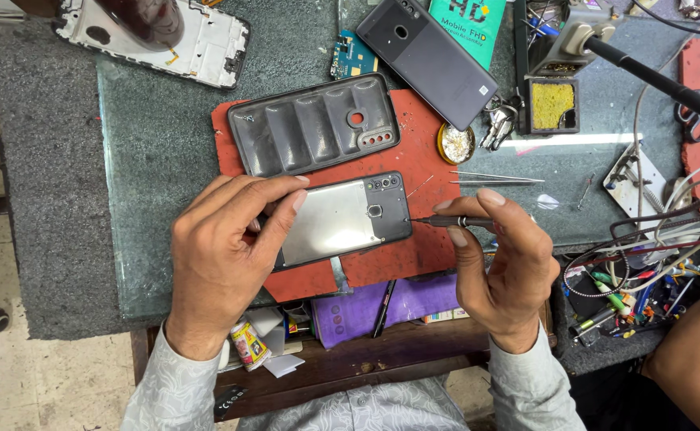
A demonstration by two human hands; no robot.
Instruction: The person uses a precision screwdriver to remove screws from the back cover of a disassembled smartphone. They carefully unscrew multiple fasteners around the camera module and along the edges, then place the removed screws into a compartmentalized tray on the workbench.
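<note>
A smartphone (350, 219) lies back up on a red mat (422, 160), its back shiny grey with a dark camera end. My left hand (222, 255) rests on the phone's left part and pins it down, thumb along its top edge. My right hand (497, 267) pinches a thin dark screwdriver (454, 221) held level, with its tip touching the phone's right end. A dark ribbed phone cover (314, 126) lies inside up just beyond the phone on the mat.
Tweezers (493, 179) and a round tin (455, 144) lie right of the mat. A second dark phone (430, 60), a white phone frame (166, 40), a sponge tray (552, 105), and tangled wires (653, 239) crowd the glass-topped bench (158, 144). Another person's arm (697, 367) is at lower right.
</note>
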